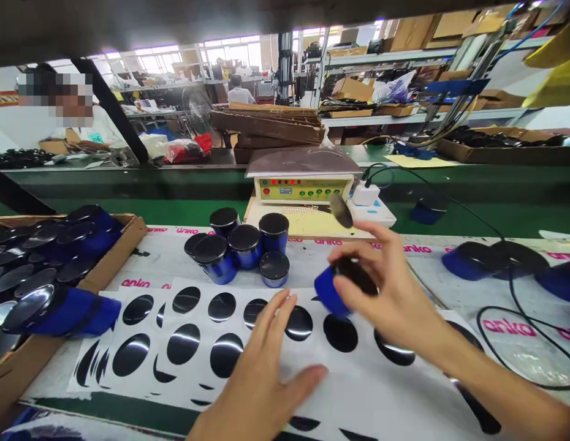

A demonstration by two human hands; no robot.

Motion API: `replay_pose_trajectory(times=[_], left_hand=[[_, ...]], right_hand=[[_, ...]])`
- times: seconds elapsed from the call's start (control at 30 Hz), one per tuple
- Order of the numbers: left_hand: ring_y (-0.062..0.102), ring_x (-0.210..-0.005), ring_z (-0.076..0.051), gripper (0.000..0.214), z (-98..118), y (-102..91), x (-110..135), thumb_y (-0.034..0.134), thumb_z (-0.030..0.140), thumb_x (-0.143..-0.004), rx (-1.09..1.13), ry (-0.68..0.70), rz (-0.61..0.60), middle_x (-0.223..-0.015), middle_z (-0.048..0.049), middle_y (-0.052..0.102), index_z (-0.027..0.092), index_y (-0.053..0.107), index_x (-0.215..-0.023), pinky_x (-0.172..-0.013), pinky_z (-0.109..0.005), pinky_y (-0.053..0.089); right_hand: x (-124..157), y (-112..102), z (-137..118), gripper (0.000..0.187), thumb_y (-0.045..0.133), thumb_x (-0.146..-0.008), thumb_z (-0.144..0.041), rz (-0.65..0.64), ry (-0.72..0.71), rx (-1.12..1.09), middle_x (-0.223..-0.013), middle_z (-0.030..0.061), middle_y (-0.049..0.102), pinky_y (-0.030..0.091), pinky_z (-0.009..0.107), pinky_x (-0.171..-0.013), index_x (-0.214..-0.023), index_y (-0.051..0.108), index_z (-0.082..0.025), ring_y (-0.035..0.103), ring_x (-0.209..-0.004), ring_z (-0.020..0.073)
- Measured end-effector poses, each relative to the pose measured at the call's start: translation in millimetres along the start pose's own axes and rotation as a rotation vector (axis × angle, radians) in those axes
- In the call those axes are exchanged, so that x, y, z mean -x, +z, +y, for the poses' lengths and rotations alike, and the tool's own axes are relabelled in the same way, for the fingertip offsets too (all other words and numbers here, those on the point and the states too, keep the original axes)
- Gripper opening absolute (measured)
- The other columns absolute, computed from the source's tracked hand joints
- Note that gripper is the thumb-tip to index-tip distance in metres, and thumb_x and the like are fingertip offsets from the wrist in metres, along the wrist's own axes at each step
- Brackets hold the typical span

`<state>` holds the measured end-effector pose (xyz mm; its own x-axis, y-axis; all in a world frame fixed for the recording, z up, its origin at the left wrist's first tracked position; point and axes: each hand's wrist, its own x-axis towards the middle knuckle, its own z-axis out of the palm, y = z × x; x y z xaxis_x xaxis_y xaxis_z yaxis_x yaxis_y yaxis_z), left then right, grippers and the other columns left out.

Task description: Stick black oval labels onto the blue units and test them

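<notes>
My right hand [386, 294] is closed round a blue cylinder with a black top [333, 288], held tilted just above the white sticker sheet [372, 392]. A thin round black disc [341, 210] sticks up by my raised fingertip. My left hand [262, 373] lies open and flat on the sheet, its fingers spread beside a glossy black round sticker [298, 323]. Rows of similar black stickers [184, 343] cover the sheet. A group of several blue cylinders with black tops [246, 248] stands just beyond the sheet.
A cardboard box [117, 257] at the left holds many blue cylinders and black discs. A cream control box with lights [298, 187] sits behind, beside a white adapter [365, 194]. More blue cylinders [491, 260] and a black cable [515, 294] lie at right. A person sits at far left.
</notes>
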<state>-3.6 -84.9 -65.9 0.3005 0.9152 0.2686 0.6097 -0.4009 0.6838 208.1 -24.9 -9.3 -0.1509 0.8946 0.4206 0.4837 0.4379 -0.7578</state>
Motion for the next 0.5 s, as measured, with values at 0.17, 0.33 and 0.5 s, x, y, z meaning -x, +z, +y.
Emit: replay_pose_trajectory(times=[0.17, 0.33, 0.5], left_hand=[[0.058, -0.120, -0.030, 0.081, 42.8, 15.7, -3.0, 0.068, 0.017, -0.075, 0.295, -0.114, -0.015, -0.139, -0.0061, 0.054, 0.033, 0.031, -0.145, -0.098, -0.047, 0.053], [0.065, -0.107, -0.027, 0.073, 34.0, 12.8, -0.9, 0.072, 0.019, -0.068, 0.353, -0.186, -0.037, -0.127, -0.0042, 0.062, 0.032, 0.044, -0.134, -0.088, -0.041, 0.058], [0.051, -0.123, -0.029, 0.063, 8.2, 13.5, 6.1, 0.066, 0.008, -0.068, 0.135, -0.092, 0.094, -0.129, -0.0079, 0.051, 0.028, 0.047, -0.124, -0.104, -0.050, 0.043]], right_hand=[[59.4, 30.0, -44.9, 0.062, 0.055, -0.085, -0.011, 0.054, -0.109, -0.142, -0.109, 0.0026, 0.057, 0.055, 0.037, -0.087, -0.131, 0.024, -0.038, 0.064, -0.090, 0.0191], [70.4, 33.2, -38.2, 0.047, 0.067, -0.088, -0.044, 0.175, -0.011, -0.129, -0.121, 0.0072, 0.048, 0.049, 0.046, -0.094, -0.123, 0.038, -0.036, 0.053, -0.112, 0.0274], [77.7, 9.9, -23.7, 0.017, 0.062, -0.091, -0.040, 0.320, 0.236, -0.107, -0.110, 0.0065, 0.050, 0.048, 0.039, -0.083, -0.080, 0.056, -0.027, 0.050, -0.109, 0.0274]])
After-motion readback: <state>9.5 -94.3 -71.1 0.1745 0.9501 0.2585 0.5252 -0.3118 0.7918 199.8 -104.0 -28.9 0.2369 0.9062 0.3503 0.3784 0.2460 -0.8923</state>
